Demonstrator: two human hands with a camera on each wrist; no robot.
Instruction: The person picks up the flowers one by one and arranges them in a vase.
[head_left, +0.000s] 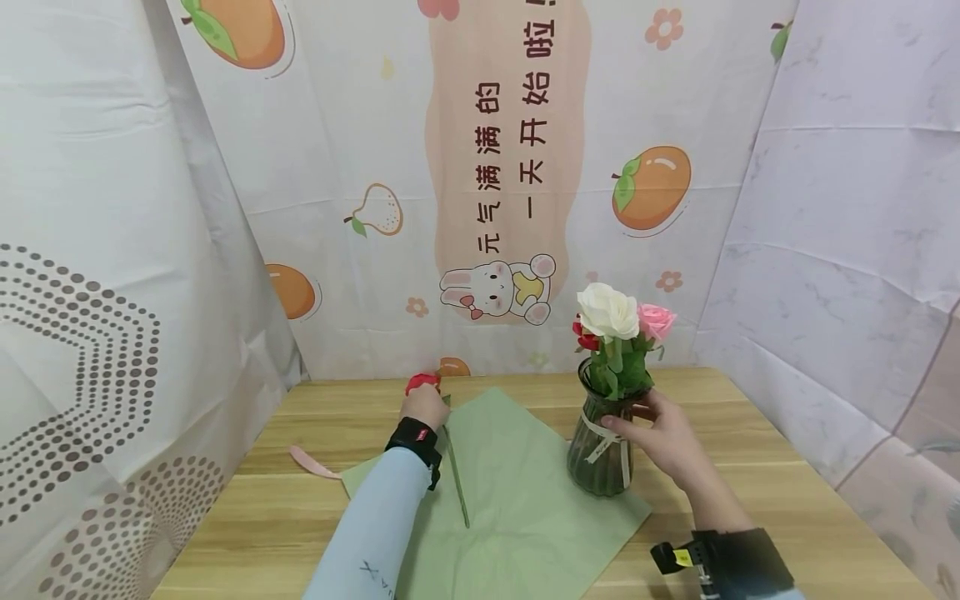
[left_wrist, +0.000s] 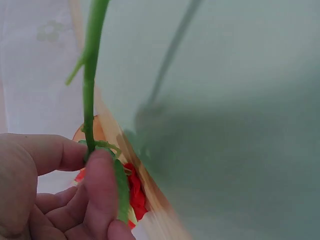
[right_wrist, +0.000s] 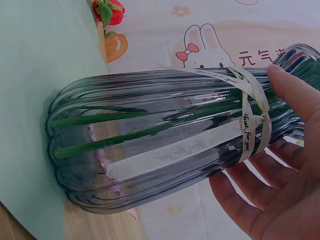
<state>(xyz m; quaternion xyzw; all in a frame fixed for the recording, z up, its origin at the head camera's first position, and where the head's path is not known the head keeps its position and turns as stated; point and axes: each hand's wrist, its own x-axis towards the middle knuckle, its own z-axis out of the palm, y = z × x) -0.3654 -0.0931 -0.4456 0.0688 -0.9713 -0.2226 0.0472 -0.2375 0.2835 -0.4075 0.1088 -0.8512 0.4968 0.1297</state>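
My left hand (head_left: 425, 407) pinches the green stem (left_wrist: 89, 75) of a red rose (head_left: 423, 382) between thumb and index finger, near the bloom. The stem slants back over a green sheet (head_left: 517, 492), toward me. On the right, my right hand (head_left: 671, 437) grips a ribbed glass vase (head_left: 588, 467) around its neck, the thumb on the near side. A white ribbon (right_wrist: 247, 130) with printing is tied round the vase. It holds a white rose (head_left: 609, 312), a pink rose (head_left: 656, 321) and a red flower (head_left: 585, 335); green stems show through the glass.
The green sheet lies on a wooden table (head_left: 750, 442), with the vase's base over its right part. A pink strip (head_left: 311, 463) sticks out at the sheet's left corner. Printed cloth (head_left: 360, 283) hangs behind the table and along both sides.
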